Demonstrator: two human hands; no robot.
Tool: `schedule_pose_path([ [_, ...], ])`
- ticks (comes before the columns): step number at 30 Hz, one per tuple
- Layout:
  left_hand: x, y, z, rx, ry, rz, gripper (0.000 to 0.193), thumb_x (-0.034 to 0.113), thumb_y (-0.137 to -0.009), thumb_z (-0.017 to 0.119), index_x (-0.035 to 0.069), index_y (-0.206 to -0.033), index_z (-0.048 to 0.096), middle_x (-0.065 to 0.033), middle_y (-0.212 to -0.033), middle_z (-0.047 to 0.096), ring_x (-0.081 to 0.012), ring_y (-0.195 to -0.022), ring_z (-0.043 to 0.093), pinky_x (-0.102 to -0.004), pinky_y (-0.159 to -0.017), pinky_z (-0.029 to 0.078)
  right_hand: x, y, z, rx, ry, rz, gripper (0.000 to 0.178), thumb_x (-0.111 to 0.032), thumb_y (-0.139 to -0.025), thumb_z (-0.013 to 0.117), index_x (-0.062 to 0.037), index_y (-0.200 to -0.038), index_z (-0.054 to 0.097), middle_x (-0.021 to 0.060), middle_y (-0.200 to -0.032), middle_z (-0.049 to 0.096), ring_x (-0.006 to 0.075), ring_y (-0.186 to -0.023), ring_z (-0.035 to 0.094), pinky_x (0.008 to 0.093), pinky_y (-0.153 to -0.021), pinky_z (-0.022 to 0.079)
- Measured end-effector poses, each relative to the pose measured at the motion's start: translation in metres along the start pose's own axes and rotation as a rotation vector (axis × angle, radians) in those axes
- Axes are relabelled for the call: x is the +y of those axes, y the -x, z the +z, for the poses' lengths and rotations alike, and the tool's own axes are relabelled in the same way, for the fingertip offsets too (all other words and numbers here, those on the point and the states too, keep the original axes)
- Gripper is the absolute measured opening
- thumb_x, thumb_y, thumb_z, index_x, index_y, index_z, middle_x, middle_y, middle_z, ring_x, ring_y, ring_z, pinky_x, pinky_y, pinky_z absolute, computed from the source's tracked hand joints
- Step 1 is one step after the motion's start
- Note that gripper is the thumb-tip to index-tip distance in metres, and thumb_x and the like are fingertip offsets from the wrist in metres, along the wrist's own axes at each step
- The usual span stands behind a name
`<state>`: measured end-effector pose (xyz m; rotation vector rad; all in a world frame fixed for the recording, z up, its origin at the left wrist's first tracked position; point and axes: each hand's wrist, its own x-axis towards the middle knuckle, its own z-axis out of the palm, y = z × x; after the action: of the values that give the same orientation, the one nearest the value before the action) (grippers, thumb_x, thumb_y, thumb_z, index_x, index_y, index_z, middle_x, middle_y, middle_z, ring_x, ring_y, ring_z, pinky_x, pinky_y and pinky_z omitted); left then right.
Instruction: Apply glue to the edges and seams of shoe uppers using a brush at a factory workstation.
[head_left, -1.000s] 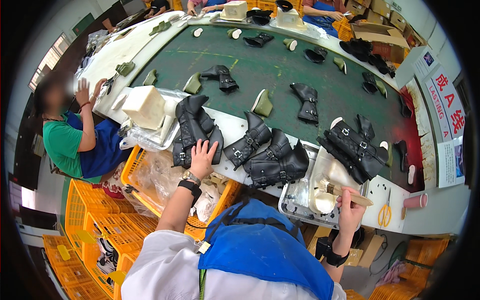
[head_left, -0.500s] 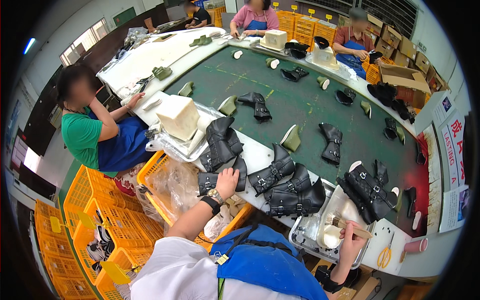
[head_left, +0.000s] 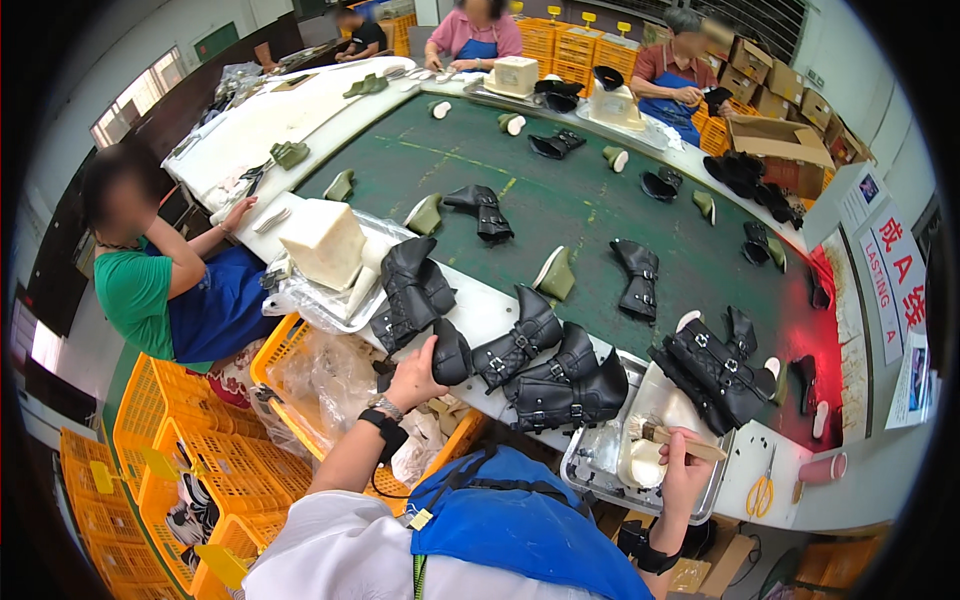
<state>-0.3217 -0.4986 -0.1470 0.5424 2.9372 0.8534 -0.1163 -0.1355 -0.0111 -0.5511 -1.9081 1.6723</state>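
My left hand (head_left: 413, 378) grips a black boot (head_left: 453, 352) at the near edge of the white tabletop, with the fingers closed round it. Part of that boot is hidden behind the hand. My right hand (head_left: 684, 472) pinches the wooden handle of a flat brush (head_left: 705, 449). The brush's bristle end is over a pot of white paste (head_left: 644, 468), which stands in a metal tray (head_left: 588, 466). Between my hands lie several black buckled boots (head_left: 572, 400). More black boots (head_left: 722, 372) are heaped just beyond the tray.
A green conveyor belt (head_left: 560, 222) carries black boots and green shoes. Scissors with yellow handles (head_left: 761, 494) and a pink cup (head_left: 823, 468) are at the right. Yellow crates (head_left: 190, 400) stand at lower left. A person in a green shirt (head_left: 140, 300) sits left; other people work across the belt.
The boot in my left hand has turned, and its rounded end now faces up toward me. The brush stays in my right hand at the pot. The whole view has shifted a little.
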Motion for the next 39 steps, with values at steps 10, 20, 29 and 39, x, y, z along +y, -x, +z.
schedule_pose_path([
  [10, 0.105, -0.021, -0.054, -0.375, 0.982, -0.001, 0.099, 0.014, -0.061, 0.077, 0.003, -0.140, 0.018, -0.0096, -0.126, 0.044, -0.0183, -0.114, 0.045, -0.0311, -0.098, 0.035, 0.002, 0.008, -0.008, 0.057, 0.018, 0.026, 0.015, -0.013, -0.087, 0.058, 0.0006, -0.093, 0.061, 0.0034, -0.069, 0.057, 0.0063, -0.057, 0.051, 0.0180, -0.052, 0.040],
  [20, 0.146, -0.043, -0.029, -0.913, 1.215, 0.149, 0.088, 0.030, -0.053, 0.085, 0.002, -0.125, 0.044, -0.0054, -0.114, 0.055, -0.0140, -0.103, 0.050, -0.0288, -0.091, 0.040, 0.008, 0.030, -0.038, 0.214, -0.107, 0.061, 0.016, -0.012, -0.090, 0.055, 0.0010, -0.097, 0.060, 0.0048, -0.070, 0.059, 0.0049, -0.055, 0.049, 0.0168, -0.052, 0.039],
  [29, 0.194, -0.056, -0.020, -0.945, 0.858, 0.447, 0.070, 0.019, -0.054, 0.084, -0.003, -0.113, 0.053, -0.0078, -0.105, 0.061, -0.0133, -0.093, 0.054, -0.0282, -0.087, 0.043, 0.046, 0.049, -0.065, 0.437, -0.056, 0.199, 0.019, -0.017, -0.087, 0.059, 0.0019, -0.090, 0.061, 0.0010, -0.065, 0.057, 0.0049, -0.054, 0.049, 0.0183, -0.049, 0.039],
  [39, 0.185, -0.057, -0.006, -0.979, 0.899, 0.247, 0.086, 0.027, -0.054, 0.082, 0.000, -0.126, 0.043, -0.0077, -0.117, 0.054, -0.0167, -0.106, 0.050, -0.0313, -0.094, 0.039, 0.106, 0.035, -0.059, 0.365, 0.466, 0.082, 0.025, -0.020, -0.080, 0.064, 0.0050, -0.081, 0.064, 0.0167, -0.061, 0.061, 0.0237, -0.054, 0.061, 0.0329, -0.052, 0.046],
])
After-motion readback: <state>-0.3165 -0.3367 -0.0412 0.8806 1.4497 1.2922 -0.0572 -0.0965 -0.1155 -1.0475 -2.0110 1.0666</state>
